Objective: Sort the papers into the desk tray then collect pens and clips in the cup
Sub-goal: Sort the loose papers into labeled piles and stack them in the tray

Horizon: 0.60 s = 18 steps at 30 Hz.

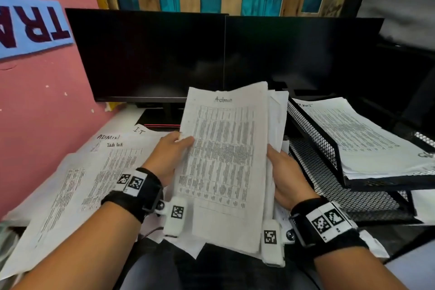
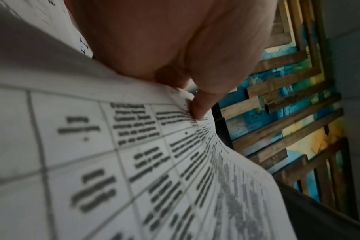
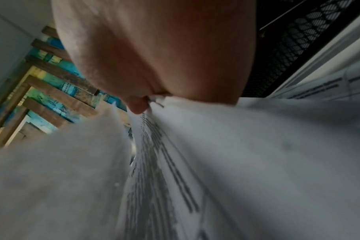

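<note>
My left hand [image 1: 168, 150] pinched the left edge of the top sheet [image 1: 223, 148], headed "Admin", thumb on its printed face and fingers behind. My right hand [image 1: 286, 178] gripped the right edge of the paper stack [image 1: 274, 125] behind that sheet, thumb in front, fingers hidden. The stack was held upright just left of the black mesh desk tray [image 1: 313, 129]. The tray's upper tier already held a sheaf of filed papers [image 1: 362, 139]. Further left of the tray, loose sheets [image 1: 94, 172] marked "ADMIN" and "I.T" lay spread on the desk. No cup, pens or clips were visible.

Risk assessment: the stack was fanned and unevenly aligned, so a slack right-hand grip could let inner pages slide out. Peeling the top sheet by one edge could crease it or drag a second page along, causing a misfile.
</note>
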Available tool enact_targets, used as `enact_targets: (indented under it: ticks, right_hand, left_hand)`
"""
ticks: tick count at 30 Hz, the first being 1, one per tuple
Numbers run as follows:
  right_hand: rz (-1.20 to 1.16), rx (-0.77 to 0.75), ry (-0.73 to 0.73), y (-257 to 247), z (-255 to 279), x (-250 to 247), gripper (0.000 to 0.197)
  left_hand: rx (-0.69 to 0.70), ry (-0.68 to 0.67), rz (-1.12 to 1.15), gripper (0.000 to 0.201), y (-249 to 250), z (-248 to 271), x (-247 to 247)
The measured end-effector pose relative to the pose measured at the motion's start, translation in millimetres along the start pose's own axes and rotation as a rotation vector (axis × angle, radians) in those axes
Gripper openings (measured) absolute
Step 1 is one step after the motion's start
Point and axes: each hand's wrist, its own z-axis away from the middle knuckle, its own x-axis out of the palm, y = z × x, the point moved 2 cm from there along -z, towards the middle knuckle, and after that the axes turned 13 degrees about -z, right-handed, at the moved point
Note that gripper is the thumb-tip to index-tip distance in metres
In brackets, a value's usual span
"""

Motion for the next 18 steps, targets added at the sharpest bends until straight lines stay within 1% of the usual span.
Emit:
enact_targets:
  ticks: [2, 5, 6, 8, 9, 11, 14, 16, 18]
  right_hand:
    - [-0.019, 0.007, -0.027, -3.9, 2.9, -0.7, 0.043]
    - [-0.111, 0.002, -0.051, -8.2, 3.9, -5.4, 0.048]
    - [-0.086, -0.032, -0.061, -9.4, 3.4, -5.2, 0.042]
    - [0.085, -0.159, -0.04, -15.7, 5.3, -2.0, 0.023]
    - [0.179, -0.233, -0.011, -18.9, 6.2, -0.7, 0.022]
    - [0.275, -0.361, 0.018, -28.3, 11.4, 5.7, 0.031]
    - [0.305, -0.548, 0.016, -49.4, 26.3, 22.7, 0.042]
    - [0.265, -0.638, -0.002, -58.7, 31.0, 30.6, 0.041]
    - [0.226, -0.674, -0.003, -60.6, 31.5, 32.2, 0.035]
  left_hand:
    - [0.032, 0.013, -0.011, 0.004, -0.7, -1.9, 7.8]
    - [0.117, 0.128, 0.012, 0.022, 4.5, -2.4, 12.0]
    - [0.156, 0.19, 0.007, 0.027, 8.7, -0.3, 11.8]
    - [0.243, 0.292, -0.005, 0.029, 18.4, 5.2, 11.6]
    - [0.287, 0.314, -0.002, 0.028, 23.5, 8.0, 12.8]
    - [0.369, 0.309, 0.013, 0.028, 34.3, 14.1, 16.9]
    - [0.474, 0.255, 0.005, 0.044, 52.4, 24.8, 23.8]
    - [0.543, 0.246, -0.013, 0.046, 63.1, 31.7, 26.0]
    - [0.576, 0.247, -0.035, 0.043, 68.5, 35.0, 25.6]
